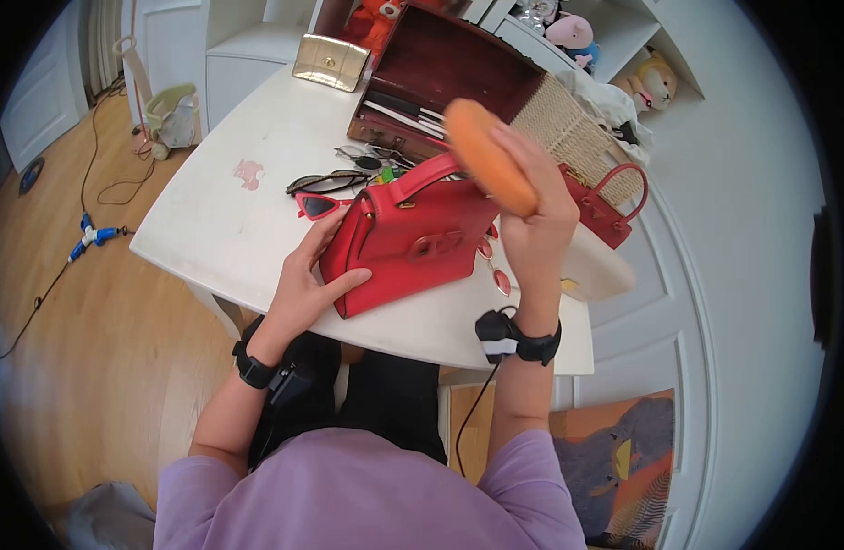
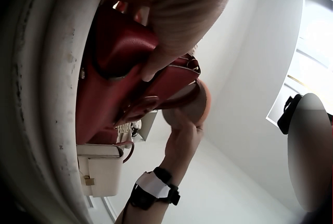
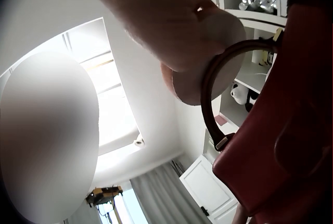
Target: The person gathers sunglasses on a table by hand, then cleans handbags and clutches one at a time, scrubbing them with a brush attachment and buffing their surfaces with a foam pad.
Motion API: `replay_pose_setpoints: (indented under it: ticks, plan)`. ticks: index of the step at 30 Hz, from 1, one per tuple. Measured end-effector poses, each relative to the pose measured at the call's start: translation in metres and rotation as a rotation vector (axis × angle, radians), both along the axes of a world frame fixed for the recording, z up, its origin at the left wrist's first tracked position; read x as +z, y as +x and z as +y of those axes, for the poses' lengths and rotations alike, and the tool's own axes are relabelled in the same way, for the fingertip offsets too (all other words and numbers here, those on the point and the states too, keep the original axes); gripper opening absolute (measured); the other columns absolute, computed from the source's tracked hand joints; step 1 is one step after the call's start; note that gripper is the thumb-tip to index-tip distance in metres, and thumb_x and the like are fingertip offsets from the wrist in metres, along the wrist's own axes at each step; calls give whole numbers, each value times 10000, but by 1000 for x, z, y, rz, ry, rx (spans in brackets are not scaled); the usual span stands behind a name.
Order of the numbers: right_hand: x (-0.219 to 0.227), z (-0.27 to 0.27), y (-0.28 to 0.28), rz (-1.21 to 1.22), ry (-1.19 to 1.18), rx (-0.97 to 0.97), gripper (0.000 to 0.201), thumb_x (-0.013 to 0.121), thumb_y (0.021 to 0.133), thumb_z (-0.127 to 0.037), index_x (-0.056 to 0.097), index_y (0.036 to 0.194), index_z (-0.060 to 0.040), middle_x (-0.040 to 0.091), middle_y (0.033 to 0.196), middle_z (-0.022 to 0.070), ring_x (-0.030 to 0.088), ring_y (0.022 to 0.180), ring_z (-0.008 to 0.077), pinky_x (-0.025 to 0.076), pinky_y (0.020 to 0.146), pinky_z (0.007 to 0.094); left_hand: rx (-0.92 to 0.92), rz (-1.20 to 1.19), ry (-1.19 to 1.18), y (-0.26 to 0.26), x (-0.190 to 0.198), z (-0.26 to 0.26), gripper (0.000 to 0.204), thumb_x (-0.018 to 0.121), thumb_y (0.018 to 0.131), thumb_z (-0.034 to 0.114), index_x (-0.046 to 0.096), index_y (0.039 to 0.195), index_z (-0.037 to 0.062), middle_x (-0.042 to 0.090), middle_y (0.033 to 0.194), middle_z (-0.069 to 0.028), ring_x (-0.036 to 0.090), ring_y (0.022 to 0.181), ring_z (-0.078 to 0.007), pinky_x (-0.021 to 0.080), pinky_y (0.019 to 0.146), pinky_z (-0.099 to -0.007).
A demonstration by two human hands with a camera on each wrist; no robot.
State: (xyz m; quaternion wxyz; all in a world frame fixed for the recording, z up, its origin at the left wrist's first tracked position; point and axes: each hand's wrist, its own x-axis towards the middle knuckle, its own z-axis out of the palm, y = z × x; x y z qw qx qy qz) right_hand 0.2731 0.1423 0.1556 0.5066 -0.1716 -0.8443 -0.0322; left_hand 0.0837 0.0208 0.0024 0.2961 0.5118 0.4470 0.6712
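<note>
A red handbag (image 1: 413, 243) with a top handle stands tilted near the table's front edge. My left hand (image 1: 307, 280) grips its left end, thumb on the front face and fingers over the far side. In the left wrist view that thumb presses the red leather (image 2: 112, 101). Above the bag's right end, my right hand (image 1: 536, 202) holds an orange oval pad (image 1: 489, 158), blurred in the head view. Its flat, pale face (image 3: 190, 86) shows behind the bag's handle (image 3: 208, 91) in the right wrist view.
Sunglasses (image 1: 328, 183) lie behind the bag on the white table (image 1: 197, 197). Further back are a gold purse (image 1: 331, 62) and an open dark red case (image 1: 458, 55). A cream bag (image 1: 598, 266) and a small red handbag (image 1: 610, 206) stand to the right.
</note>
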Motion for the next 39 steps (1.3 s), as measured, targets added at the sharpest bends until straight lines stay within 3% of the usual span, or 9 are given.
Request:
replay_pose_setpoints:
  ticks: [3,7,9,12,23,29,31,34,39]
  plan:
    - [-20,-3,25,136,-523,-100,562,551,656,130,684,1164,-68,685,1142,113,648,1051,306,493,932,333,11,16,-25,-1,1,1,818,825,771,109,394,1462,36,517,1388,-102,509,1271,-200,374,1106,-353]
    - [-42,-18,52,171,-413,-245,527,573,678,116,689,1160,-61,689,1128,112,652,1044,291,491,923,347,13,-21,-39,0,1,1,812,823,769,97,398,1457,33,516,1389,-104,511,1268,-201,375,1106,-354]
    - [-40,-35,54,198,90,-207,533,594,657,106,691,1156,-52,690,1116,105,652,1031,311,491,914,385,7,-39,-27,1,3,1,783,810,785,103,409,1453,33,520,1391,-108,509,1272,-200,373,1108,-357]
    - [-34,-57,32,-30,123,-13,544,605,629,105,696,1143,-49,683,1129,93,633,1070,335,476,924,413,-4,-48,-21,1,2,0,757,797,797,97,420,1450,34,526,1390,-109,507,1275,-196,371,1110,-353]
    - [-26,-74,53,-208,-66,-52,464,647,676,44,700,1128,-44,673,1163,98,614,1124,300,465,944,389,-62,-116,12,-2,-4,0,716,775,802,43,432,1432,40,524,1387,-102,487,1295,-192,360,1108,-339]
    - [-35,-35,75,358,-221,-237,486,648,713,39,665,1193,-37,669,1185,141,639,1088,287,476,968,371,-82,-196,-30,-2,-2,1,742,776,800,44,408,1445,26,503,1411,-131,465,1323,-214,341,1123,-346]
    - [-53,-16,66,279,-411,-61,547,604,715,88,632,1247,-36,657,1206,155,622,1112,314,471,976,369,-56,-146,-21,-4,-7,2,745,773,807,57,397,1448,13,493,1421,-143,459,1329,-225,337,1125,-348]
    - [-76,-28,51,98,-160,-268,600,572,698,121,615,1272,-46,652,1196,159,600,1142,323,468,981,377,-47,-168,-41,-1,-1,-1,739,767,815,65,392,1449,4,488,1427,-143,455,1334,-226,339,1124,-348]
    - [-115,-68,63,85,-378,-237,621,539,617,141,667,1188,-67,660,1149,131,595,1113,324,472,962,400,-30,-166,-40,-1,2,-1,760,773,813,86,376,1457,8,496,1412,-143,472,1314,-223,365,1105,-354]
